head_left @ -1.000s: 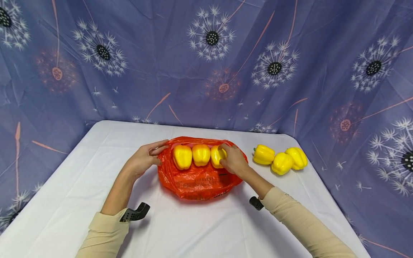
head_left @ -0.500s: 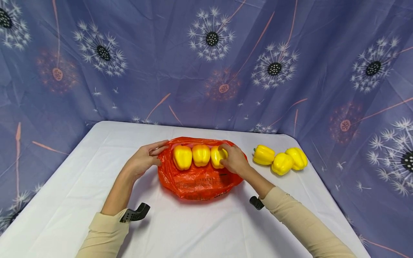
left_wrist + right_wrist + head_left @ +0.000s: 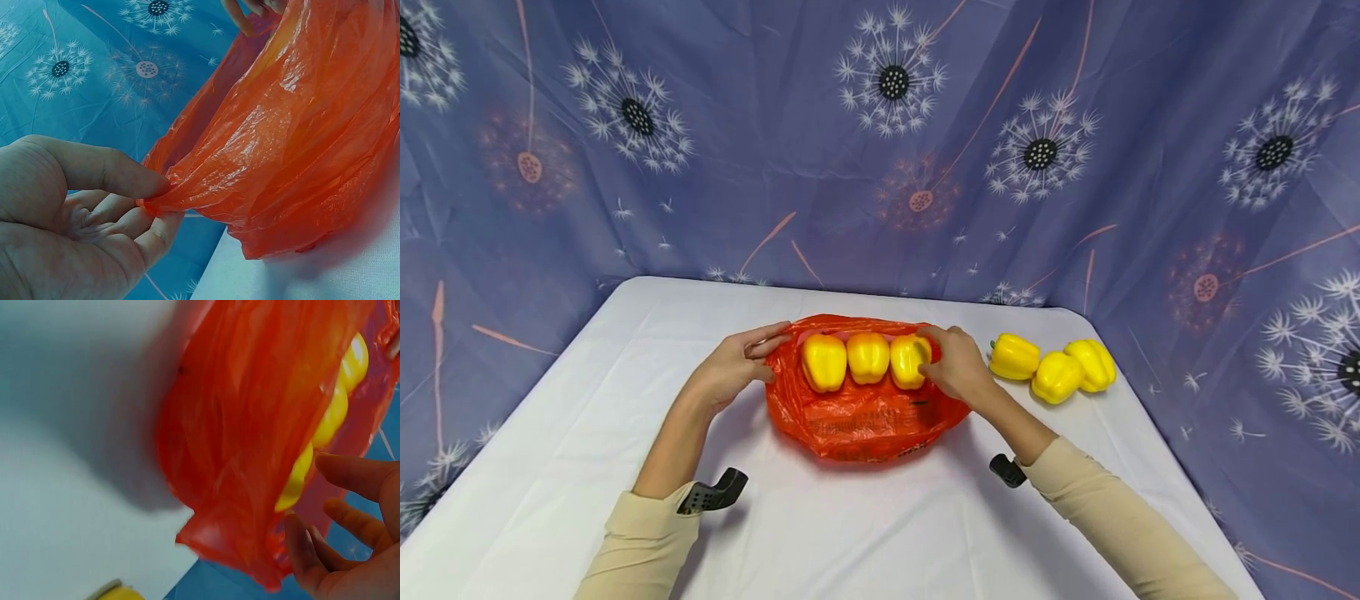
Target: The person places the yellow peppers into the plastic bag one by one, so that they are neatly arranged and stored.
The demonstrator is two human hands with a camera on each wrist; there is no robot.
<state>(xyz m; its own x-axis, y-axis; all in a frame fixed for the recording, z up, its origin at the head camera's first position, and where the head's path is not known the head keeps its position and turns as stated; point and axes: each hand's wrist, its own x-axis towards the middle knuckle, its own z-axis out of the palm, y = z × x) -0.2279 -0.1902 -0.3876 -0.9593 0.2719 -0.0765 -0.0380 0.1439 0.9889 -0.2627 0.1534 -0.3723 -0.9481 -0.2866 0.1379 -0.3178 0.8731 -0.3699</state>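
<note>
A red plastic bag point(image 3: 865, 429) lies on the table with its mouth spread wide. Inside it, three yellow bell peppers sit side by side in a row: a left pepper point(image 3: 824, 363), a middle pepper point(image 3: 868, 358) and a right pepper point(image 3: 908, 363). My left hand point(image 3: 724, 372) pinches the bag's left rim between thumb and fingers, as the left wrist view shows. At the bag's right side, my right hand point(image 3: 961, 367) has its fingers spread apart right beside the right pepper, holding nothing. In the right wrist view the bag's wall partly hides the peppers point(image 3: 332, 419).
Three more yellow bell peppers point(image 3: 1057, 377) lie grouped on the white table point(image 3: 850, 533), to the right of the bag. A blue curtain point(image 3: 760, 167) with a dandelion print hangs behind and beside the table. Each wrist wears a black camera mount point(image 3: 713, 492).
My right hand has drawn back slightly to the right, its fingers loosening off the right pepper, which now shows more fully. The left hand keeps its pinch on the bag's rim.
</note>
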